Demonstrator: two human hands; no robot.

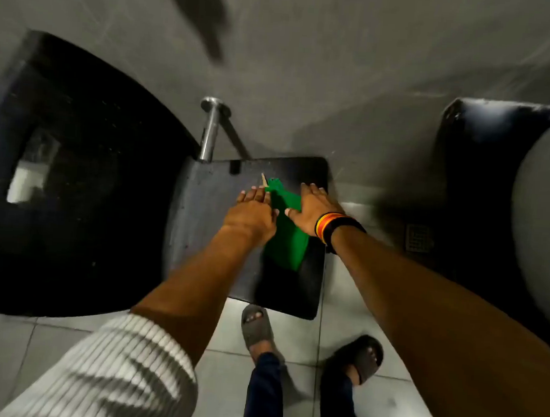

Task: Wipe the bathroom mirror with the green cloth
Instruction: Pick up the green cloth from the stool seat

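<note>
1. The green cloth lay at the centre of the frame on a dark, flat, square-cornered surface, stretched from its upper tip down toward the lower right.
2. The left hand rested palm-down on the cloth's left edge, fingers extended and close together, not closed around anything.
3. The right hand pressed flat on the cloth's upper right part, fingers spread and pointing toward the top of the frame, thumb out to the left; it gripped nothing.
4. The two hands sat just beside each other, with a strip of green showing between them.
5. A small pale tag or corner stuck up at the cloth's top tip, near the left fingertips.
6. Banded wristbands in black, yellow and red circled the right wrist.
7. A white ribbed sleeve covered the left upper arm at the lower left.
8. A metal post stood above the surface's upper left corner.
9. A large dark rounded counter filled the left of the frame.
10. Two feet in dark slippers stood on pale floor tiles at bottom centre.
11. A floor drain sat at the right.
</note>
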